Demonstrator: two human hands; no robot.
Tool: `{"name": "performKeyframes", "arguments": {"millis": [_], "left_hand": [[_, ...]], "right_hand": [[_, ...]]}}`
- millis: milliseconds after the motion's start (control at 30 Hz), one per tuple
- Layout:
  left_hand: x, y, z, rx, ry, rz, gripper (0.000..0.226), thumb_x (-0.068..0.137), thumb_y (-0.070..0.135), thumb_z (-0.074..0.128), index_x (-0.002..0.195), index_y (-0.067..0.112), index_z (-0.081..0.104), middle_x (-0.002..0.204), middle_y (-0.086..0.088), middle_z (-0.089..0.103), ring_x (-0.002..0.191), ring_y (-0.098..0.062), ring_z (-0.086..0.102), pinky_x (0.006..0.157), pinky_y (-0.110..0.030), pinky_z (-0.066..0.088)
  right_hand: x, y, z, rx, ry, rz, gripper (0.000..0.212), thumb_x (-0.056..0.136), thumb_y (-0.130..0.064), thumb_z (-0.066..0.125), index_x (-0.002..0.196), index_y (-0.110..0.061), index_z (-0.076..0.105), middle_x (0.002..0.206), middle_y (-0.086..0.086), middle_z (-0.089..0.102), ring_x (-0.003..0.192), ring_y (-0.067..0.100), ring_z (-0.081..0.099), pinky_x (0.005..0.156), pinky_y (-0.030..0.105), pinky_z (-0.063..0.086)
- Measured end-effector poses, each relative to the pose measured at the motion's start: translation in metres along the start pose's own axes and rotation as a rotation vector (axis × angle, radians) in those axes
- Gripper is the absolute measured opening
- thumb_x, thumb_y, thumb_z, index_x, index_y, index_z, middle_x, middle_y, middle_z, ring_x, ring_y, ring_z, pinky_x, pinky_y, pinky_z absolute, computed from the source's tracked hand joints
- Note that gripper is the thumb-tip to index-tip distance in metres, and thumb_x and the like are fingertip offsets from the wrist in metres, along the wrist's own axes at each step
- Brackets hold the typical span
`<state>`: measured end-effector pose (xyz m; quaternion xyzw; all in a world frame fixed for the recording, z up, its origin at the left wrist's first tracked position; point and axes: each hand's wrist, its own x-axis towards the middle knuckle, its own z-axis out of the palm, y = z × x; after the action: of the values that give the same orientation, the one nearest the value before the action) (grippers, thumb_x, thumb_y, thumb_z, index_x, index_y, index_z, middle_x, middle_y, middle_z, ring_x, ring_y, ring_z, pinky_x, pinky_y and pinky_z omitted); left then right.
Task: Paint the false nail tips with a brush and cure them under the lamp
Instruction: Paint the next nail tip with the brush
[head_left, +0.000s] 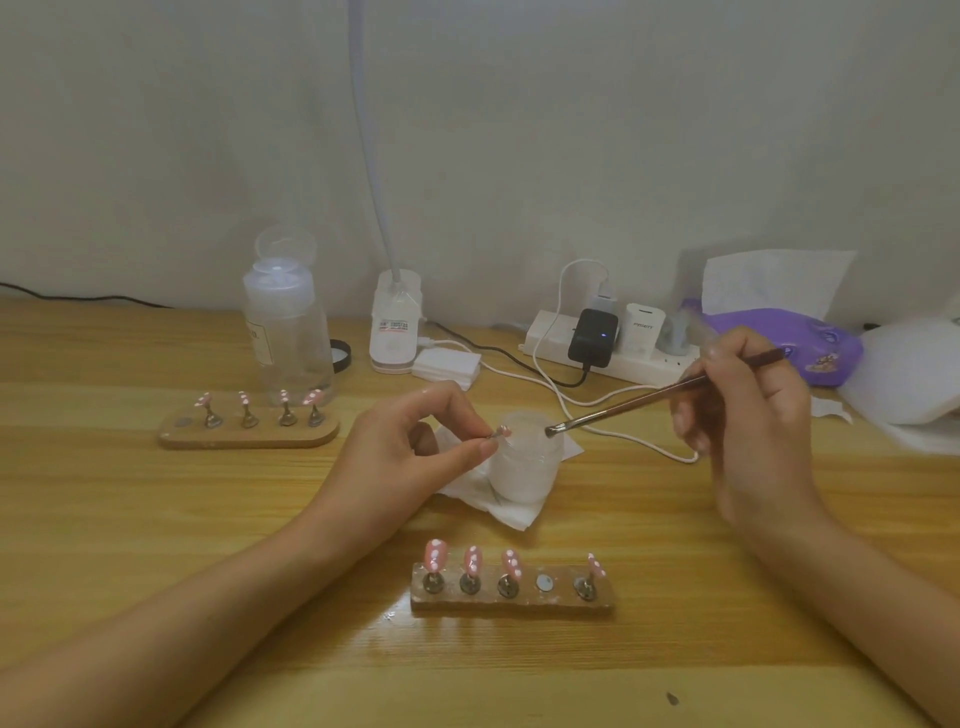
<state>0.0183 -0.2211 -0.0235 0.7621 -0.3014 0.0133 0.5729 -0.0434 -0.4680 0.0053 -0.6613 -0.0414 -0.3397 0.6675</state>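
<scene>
My left hand (415, 441) pinches a small metal stand with a pink, white-dotted nail tip (502, 431) just left of a frosted white jar (524, 467). My right hand (748, 410) grips a dark brush (670, 392); its bristle end hovers over the jar's rim. A near wooden holder (511, 600) carries pink dotted tips on stands, with one bare magnet spot. A second wooden holder (249, 434) at the left carries several more pink tips. The white lamp's base (396, 327) stands at the back, its neck rising out of view.
A clear pump bottle (285, 332) stands behind the left holder. A white tissue (498, 499) lies under the jar. A power strip (613, 348) with chargers and cables, cotton pads (447, 366) and a purple pouch (789, 345) line the back of the wooden table (156, 519).
</scene>
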Motion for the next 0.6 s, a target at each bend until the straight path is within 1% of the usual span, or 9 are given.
{"name": "performKeyframes", "arguments": {"millis": [133,167,233,300,367,433,500,600], "left_hand": [[0.0000,0.0008,0.0001,0.002,-0.001,-0.001,0.007,0.084,0.019,0.076,0.081,0.022,0.070,0.079,0.018,0.068,0.051,-0.008,0.041,0.051,-0.021,0.042],[0.0002,0.0009,0.0001,0.002,-0.002,0.000,0.007,0.084,0.019,0.076,0.081,0.022,0.070,0.077,0.020,0.068,0.051,-0.008,0.041,0.051,-0.021,0.042],[0.0001,0.0009,0.0001,0.005,0.000,0.004,0.007,0.084,0.019,0.075,0.081,0.022,0.070,0.071,0.023,0.065,0.051,-0.006,0.040,0.051,-0.018,0.041],[0.0005,0.0008,0.0004,0.011,0.005,0.011,0.007,0.084,0.019,0.075,0.081,0.022,0.069,0.067,0.024,0.063,0.050,-0.004,0.040,0.051,-0.018,0.040],[0.0006,0.0008,0.0013,0.019,0.006,0.023,0.008,0.084,0.019,0.075,0.081,0.022,0.069,0.064,0.026,0.061,0.050,-0.004,0.039,0.051,-0.018,0.039],[0.0006,0.0003,0.0018,0.026,0.008,0.025,0.007,0.085,0.019,0.075,0.082,0.021,0.069,0.059,0.026,0.059,0.049,-0.004,0.039,0.051,-0.017,0.039],[0.0007,-0.0013,0.0011,0.024,0.011,0.022,0.007,0.084,0.021,0.075,0.081,0.022,0.069,0.056,0.024,0.057,0.049,-0.004,0.038,0.051,-0.018,0.038],[0.0012,-0.0039,-0.0001,0.029,0.020,0.007,0.007,0.083,0.026,0.075,0.081,0.028,0.070,0.053,0.013,0.053,0.051,-0.006,0.039,0.055,-0.021,0.039]], "right_hand": [[0.0081,-0.0018,-0.0066,0.037,0.059,0.000,0.027,0.094,-0.026,0.049,0.067,-0.027,0.055,0.052,-0.002,0.055,0.043,0.010,0.049,0.037,0.017,0.033],[0.0082,-0.0015,-0.0072,0.060,0.039,-0.011,0.026,0.094,-0.024,0.048,0.069,-0.027,0.055,0.054,-0.002,0.057,0.045,0.011,0.052,0.038,0.016,0.035],[0.0066,-0.0016,-0.0067,0.065,-0.061,-0.071,0.019,0.093,-0.020,0.048,0.076,-0.026,0.057,0.061,0.000,0.060,0.050,0.014,0.055,0.042,0.017,0.038],[0.0044,-0.0025,-0.0048,0.023,-0.164,-0.140,0.011,0.086,-0.018,0.047,0.084,-0.025,0.055,0.066,0.001,0.061,0.052,0.018,0.055,0.044,0.018,0.041],[0.0033,-0.0040,-0.0040,-0.020,-0.204,-0.178,0.011,0.082,-0.016,0.045,0.086,-0.024,0.053,0.067,0.001,0.062,0.052,0.019,0.054,0.045,0.019,0.042],[0.0039,-0.0049,-0.0055,-0.014,-0.194,-0.186,0.016,0.080,-0.010,0.043,0.084,-0.023,0.051,0.066,-0.001,0.062,0.050,0.017,0.053,0.044,0.018,0.041],[0.0065,-0.0065,-0.0076,0.009,-0.156,-0.161,0.026,0.080,-0.002,0.037,0.081,-0.024,0.049,0.063,-0.001,0.061,0.047,0.015,0.050,0.042,0.017,0.038],[0.0112,-0.0071,-0.0086,0.076,-0.064,-0.078,0.028,0.084,-0.004,0.036,0.078,-0.026,0.052,0.061,-0.001,0.059,0.045,0.013,0.048,0.041,0.015,0.035]]}}
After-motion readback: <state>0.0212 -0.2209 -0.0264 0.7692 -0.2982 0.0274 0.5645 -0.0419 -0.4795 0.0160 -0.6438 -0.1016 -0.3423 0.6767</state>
